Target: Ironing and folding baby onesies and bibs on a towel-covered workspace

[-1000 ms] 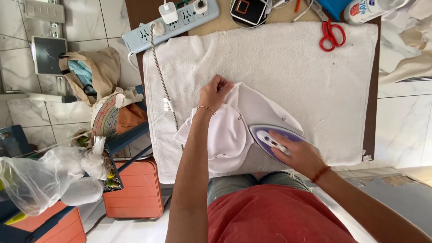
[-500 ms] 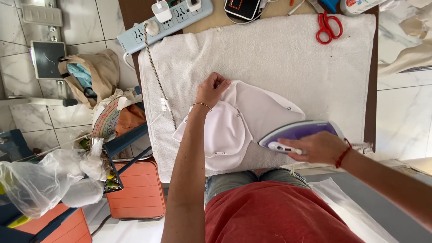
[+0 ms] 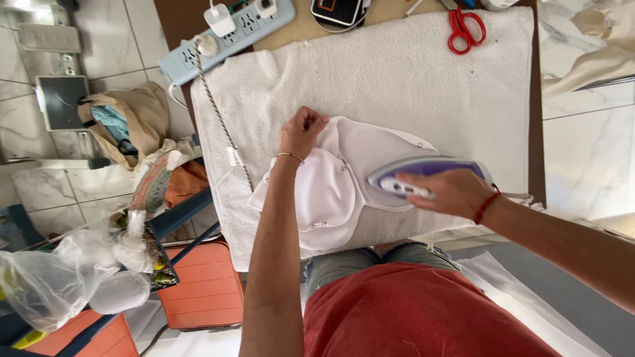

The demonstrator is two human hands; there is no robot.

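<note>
While left hand (image 3: pixel 302 130) pinning garment (image 3: pixel 331 192), right hand (image 3: pixel 451 192) on iron (image 3: pixel 423 173)

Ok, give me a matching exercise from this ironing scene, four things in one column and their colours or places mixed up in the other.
Things:
1. iron
2. scissors
3. power strip
4. garment

Descriptions:
A. red handles, at the towel's far edge
B. white, pinned by the left hand
C. purple, under the right hand
D. pale blue, plugs in it

Pairs: 1-C, 2-A, 3-D, 4-B

You see a purple and white iron (image 3: pixel 423 175) on a white cloth (image 3: pixel 331 192) — white towel (image 3: pixel 397 86), red scissors (image 3: pixel 465 28), pale blue power strip (image 3: pixel 225 33).
</note>
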